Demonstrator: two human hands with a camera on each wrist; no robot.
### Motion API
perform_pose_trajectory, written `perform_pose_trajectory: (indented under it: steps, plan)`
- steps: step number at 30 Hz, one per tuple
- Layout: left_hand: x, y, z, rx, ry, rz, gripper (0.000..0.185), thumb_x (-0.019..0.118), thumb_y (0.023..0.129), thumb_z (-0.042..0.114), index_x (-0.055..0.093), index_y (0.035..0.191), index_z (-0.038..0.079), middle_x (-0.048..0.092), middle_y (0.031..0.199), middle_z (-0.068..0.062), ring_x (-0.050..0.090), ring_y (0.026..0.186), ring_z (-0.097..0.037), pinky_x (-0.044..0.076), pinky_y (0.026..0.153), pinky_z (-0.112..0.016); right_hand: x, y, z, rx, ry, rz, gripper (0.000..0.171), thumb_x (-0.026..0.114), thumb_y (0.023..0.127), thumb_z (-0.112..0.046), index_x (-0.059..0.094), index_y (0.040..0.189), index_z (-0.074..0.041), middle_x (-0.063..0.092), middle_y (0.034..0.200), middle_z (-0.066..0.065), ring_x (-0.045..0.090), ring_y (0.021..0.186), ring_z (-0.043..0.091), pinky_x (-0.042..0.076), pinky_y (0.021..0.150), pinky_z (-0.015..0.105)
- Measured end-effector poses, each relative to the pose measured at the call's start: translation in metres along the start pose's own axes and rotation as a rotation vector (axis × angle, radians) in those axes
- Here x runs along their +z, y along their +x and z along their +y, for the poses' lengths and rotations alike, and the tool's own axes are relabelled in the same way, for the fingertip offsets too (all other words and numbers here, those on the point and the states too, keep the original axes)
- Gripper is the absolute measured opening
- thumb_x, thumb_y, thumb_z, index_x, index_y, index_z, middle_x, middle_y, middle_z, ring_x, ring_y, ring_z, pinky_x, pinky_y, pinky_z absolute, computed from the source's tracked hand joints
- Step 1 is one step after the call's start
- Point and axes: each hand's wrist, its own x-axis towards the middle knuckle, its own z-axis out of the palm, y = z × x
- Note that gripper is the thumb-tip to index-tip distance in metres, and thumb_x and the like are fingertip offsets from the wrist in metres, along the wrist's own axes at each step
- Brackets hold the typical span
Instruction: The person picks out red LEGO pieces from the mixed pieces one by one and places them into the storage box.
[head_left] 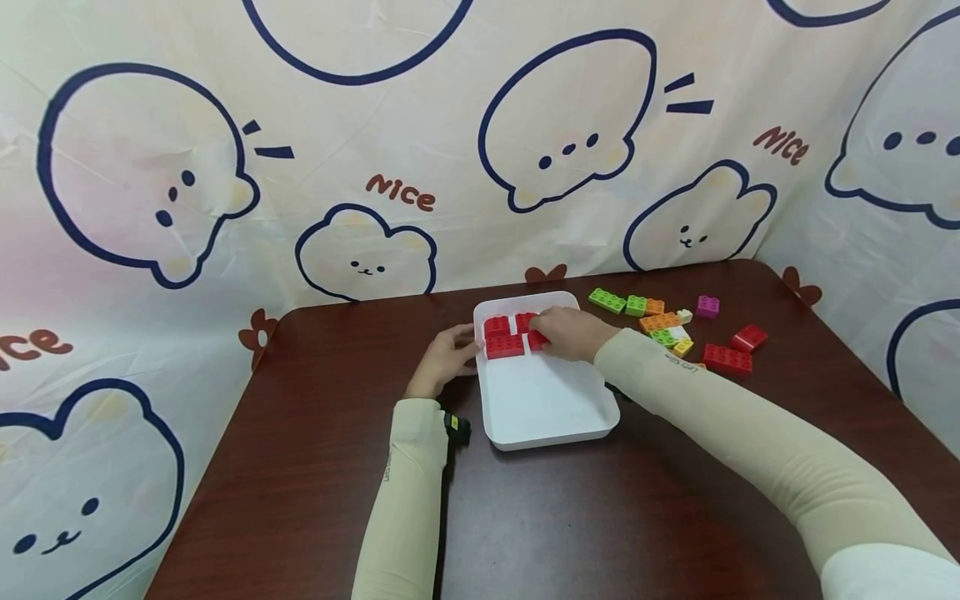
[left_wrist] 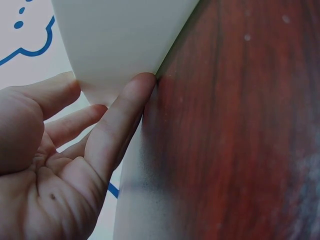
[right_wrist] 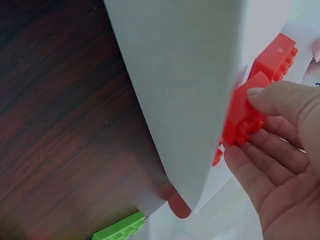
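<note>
A white tray (head_left: 551, 408) lies on the dark wooden table, with several red toy bricks at its far end. My right hand (head_left: 573, 332) reaches over the right rim and pinches a red brick (right_wrist: 240, 117), thumb on one face and fingers on the other side. Beside it in the right wrist view is another red brick (right_wrist: 275, 57). On the tray's left, a larger red brick (head_left: 505, 347) sits in front of a smaller red brick (head_left: 497, 326). My left hand (head_left: 447, 357) holds the tray's left side, thumb at the rim and fingers against the outer wall.
Right of the tray lie loose green bricks (head_left: 607, 300), orange bricks (head_left: 658, 322), a purple brick (head_left: 708, 306), a yellow brick (head_left: 682, 347) and red bricks (head_left: 727, 359). A patterned curtain (head_left: 465, 242) hangs along the table's far edge.
</note>
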Motion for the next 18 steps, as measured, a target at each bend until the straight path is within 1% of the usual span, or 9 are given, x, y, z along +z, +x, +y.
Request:
perform_pose_trajectory:
  steps: [4, 12, 18]
  plan:
    - [-0.0001, -0.0003, -0.0005, -0.005, 0.005, 0.002, 0.051, 0.063, 0.102, 0.013, 0.047, 0.15, 0.005, 0.056, 0.134, -0.02, 0.066, 0.111, -0.034, 0.061, 0.084, -0.042, 0.0014, 0.0001, 0.0001, -0.004, 0.002, -0.007, 0.039, 0.078, 0.092, -0.016, 0.068, 0.129, -0.009, 0.07, 0.121, 0.012, 0.065, 0.107, 0.025, 0.054, 0.1, 0.039]
    - [-0.0006, -0.0022, -0.0012, -0.01, 0.006, 0.003, 0.052, 0.064, 0.101, 0.013, 0.046, 0.15, 0.005, 0.056, 0.135, -0.02, 0.065, 0.112, -0.034, 0.061, 0.084, -0.043, 0.0022, 0.0003, -0.0011, -0.016, 0.002, -0.022, 0.035, 0.077, 0.093, -0.016, 0.07, 0.126, -0.009, 0.072, 0.113, 0.01, 0.067, 0.099, 0.023, 0.056, 0.096, 0.036]
    - [-0.0005, -0.0021, -0.0001, -0.017, 0.013, 0.01, 0.052, 0.064, 0.101, 0.015, 0.047, 0.15, 0.006, 0.056, 0.135, -0.019, 0.066, 0.111, -0.034, 0.061, 0.084, -0.042, 0.0033, 0.0009, -0.0012, -0.014, -0.01, -0.022, 0.039, 0.077, 0.092, -0.017, 0.069, 0.129, -0.009, 0.072, 0.116, 0.01, 0.066, 0.103, 0.024, 0.055, 0.098, 0.038]
